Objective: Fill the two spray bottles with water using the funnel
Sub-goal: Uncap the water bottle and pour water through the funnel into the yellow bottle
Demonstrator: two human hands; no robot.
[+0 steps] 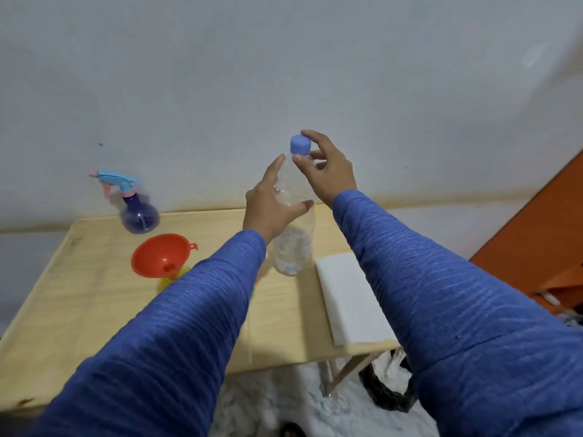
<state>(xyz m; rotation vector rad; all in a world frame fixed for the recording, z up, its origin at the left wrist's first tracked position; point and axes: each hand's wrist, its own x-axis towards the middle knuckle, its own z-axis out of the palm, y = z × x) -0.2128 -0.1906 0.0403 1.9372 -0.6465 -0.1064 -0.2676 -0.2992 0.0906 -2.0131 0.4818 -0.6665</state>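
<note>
A clear water bottle [294,247] with a blue cap [300,145] stands upright at the back middle of the wooden table [94,310]. My right hand [328,168] pinches the cap between thumb and index finger. My left hand [271,203] is spread open against the bottle's upper left side, thumb across its front. An orange funnel [161,255] sits in the mouth of a yellow spray bottle [172,280], mostly hidden behind my left sleeve. A purple spray bottle [138,212] with a blue and pink trigger head stands at the back left.
A folded white cloth [350,298] lies on the table's right side. The wall rises just behind the table. A black bag [391,395] lies on the floor beneath the right corner, and orange furniture [542,228] stands at the far right.
</note>
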